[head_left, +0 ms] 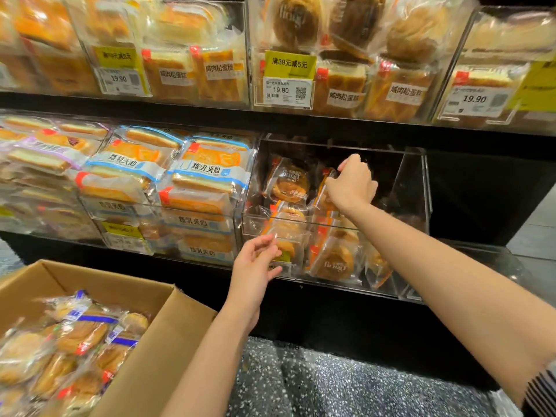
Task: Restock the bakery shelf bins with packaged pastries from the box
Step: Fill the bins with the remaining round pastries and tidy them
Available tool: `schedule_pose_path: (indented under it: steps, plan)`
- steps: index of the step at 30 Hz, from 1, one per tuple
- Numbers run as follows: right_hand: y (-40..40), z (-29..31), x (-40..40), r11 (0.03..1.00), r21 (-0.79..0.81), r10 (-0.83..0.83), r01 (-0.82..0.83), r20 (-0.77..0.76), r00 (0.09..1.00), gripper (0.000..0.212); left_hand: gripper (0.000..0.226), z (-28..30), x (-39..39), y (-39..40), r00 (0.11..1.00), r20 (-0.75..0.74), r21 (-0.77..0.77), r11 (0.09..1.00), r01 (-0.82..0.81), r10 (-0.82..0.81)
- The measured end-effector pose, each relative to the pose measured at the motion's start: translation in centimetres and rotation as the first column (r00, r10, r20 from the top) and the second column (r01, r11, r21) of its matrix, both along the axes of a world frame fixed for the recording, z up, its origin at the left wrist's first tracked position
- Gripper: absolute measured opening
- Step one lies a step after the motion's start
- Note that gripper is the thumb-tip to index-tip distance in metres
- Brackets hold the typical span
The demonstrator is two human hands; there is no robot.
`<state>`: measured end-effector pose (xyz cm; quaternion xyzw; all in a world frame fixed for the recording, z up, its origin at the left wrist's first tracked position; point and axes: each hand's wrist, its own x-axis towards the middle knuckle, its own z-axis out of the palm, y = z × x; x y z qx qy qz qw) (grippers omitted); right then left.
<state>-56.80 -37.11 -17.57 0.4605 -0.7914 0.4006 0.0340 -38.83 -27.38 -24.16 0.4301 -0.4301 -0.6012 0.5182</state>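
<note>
Right hand (352,183) reaches into the clear acrylic shelf bin (413,188), fingers curled round the top edge of an orange-trimmed clear-wrapped round pastry (326,188), setting it upright among others. Left hand (255,266) hangs loose and spread just before the bin's front wall, holding nothing. Bin roughly half filled — right part bare. Brown cardboard box (168,335) at lower left holds plenty of wrapped pastries (60,344) — restocking looks midway, much left.

Single head view, close, angled forward and down at shelf bins (334,224).
</note>
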Motion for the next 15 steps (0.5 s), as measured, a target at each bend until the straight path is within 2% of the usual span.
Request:
schedule_pose_path:
  steps: [2,3,6,9,12,15]
  plan:
    - [0.7,0.7,2.6,0.981,-0.09,0.183,-0.172,0.12,0.976,0.008,0.015,0.6,1.0,0.2,0.998,0.053,-0.003,1.0,0.021,-0.02]
    - [1.1,1.1,4.1,0.95,-0.149,0.295,-0.276,0.123,0.948,0.003,0.014,0.7,1.8,0.3,0.994,0.105,-0.02,0.999,0.035,-0.033]
    - [2.1,2.8,9.2,0.783,-0.268,0.588,-0.561,0.025,0.809,0.013,0.015,0.7,5.1,0.4,0.93,0.364,-0.09,0.992,0.084,-0.046]
    - [2.8,2.8,14.2,0.631,-0.295,0.763,-0.717,0.074,0.642,0.026,0.013,-0.1,9.0,1.1,0.78,0.624,-0.115,0.981,0.158,-0.052]
    - [3.8,0.2,18.2,0.513,-0.226,0.855,-0.828,0.216,0.471,0.042,0.013,-0.6,12.8,2.2,0.612,0.782,-0.063,0.962,0.265,-0.117]
    - [5.2,-3.4,21.3,0.348,0.059,0.894,-0.936,0.279,0.35,0.041,0.01,-1.1,16.5,2.9,0.452,0.874,0.033,0.95,0.311,-0.178]
